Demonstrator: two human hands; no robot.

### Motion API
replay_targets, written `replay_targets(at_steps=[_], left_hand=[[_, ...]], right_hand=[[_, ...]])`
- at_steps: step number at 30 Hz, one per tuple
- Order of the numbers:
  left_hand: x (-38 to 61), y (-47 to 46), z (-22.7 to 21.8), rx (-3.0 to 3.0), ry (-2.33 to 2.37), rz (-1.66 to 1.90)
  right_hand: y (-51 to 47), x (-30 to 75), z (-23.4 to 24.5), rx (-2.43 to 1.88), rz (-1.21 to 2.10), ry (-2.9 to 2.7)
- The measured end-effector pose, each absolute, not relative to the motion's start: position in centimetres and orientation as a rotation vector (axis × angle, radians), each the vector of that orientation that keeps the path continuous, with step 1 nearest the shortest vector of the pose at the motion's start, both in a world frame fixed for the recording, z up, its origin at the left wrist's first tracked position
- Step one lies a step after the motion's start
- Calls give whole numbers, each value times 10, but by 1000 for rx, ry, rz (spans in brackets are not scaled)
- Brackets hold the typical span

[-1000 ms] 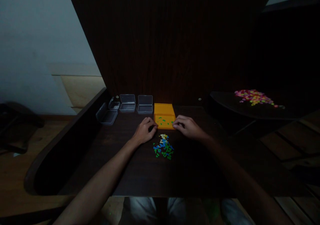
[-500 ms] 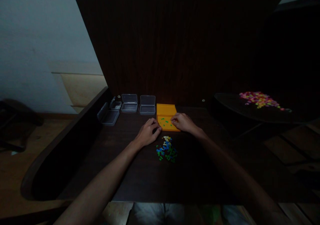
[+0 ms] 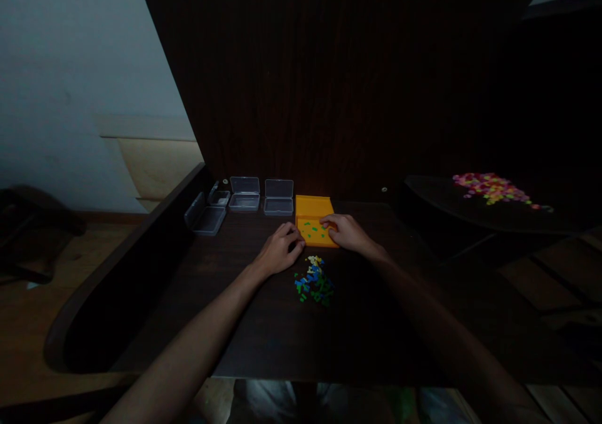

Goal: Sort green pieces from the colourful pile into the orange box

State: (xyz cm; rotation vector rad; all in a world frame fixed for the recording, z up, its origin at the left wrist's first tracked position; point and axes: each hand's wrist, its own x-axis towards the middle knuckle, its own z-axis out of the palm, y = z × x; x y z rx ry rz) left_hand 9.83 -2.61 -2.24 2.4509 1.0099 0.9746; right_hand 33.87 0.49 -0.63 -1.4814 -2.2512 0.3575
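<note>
An open yellow box (image 3: pixel 313 206) lies on the dark table, its lid tipped back and a few small green pieces (image 3: pixel 315 229) scattered on its floor. My left hand (image 3: pixel 281 249) rests at the box's near left corner, fingers curled and thumb against the edge. Over the right side of the box is my right hand (image 3: pixel 348 231), its thumb and forefinger parted with nothing visible held between them. Just in front of the box sits a loose pile of small blue, green and cream pieces (image 3: pixel 314 281).
Several clear plastic cases with raised lids, one of them a clear case (image 3: pixel 278 206), line the back left. A raised side panel (image 3: pixel 136 254) bounds the table on the left. To the right, a dark round surface (image 3: pixel 437 198) carries a heap of pink and yellow bits (image 3: pixel 493 187).
My right thumb and forefinger have gone from pinched together to parted, and a green piece now shows beneath them in the box. My left hand stays at the corner.
</note>
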Motion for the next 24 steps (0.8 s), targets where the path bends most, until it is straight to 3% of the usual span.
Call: replay_targets(at_steps=[11,24], left_hand=[[98,-25,-23,2443,1017,963],[99,-27,-19,2426,1022,939]], right_hand=[[9,334,-3,-1591,147,-2222],[8,311,15,-1996,210,-2125]])
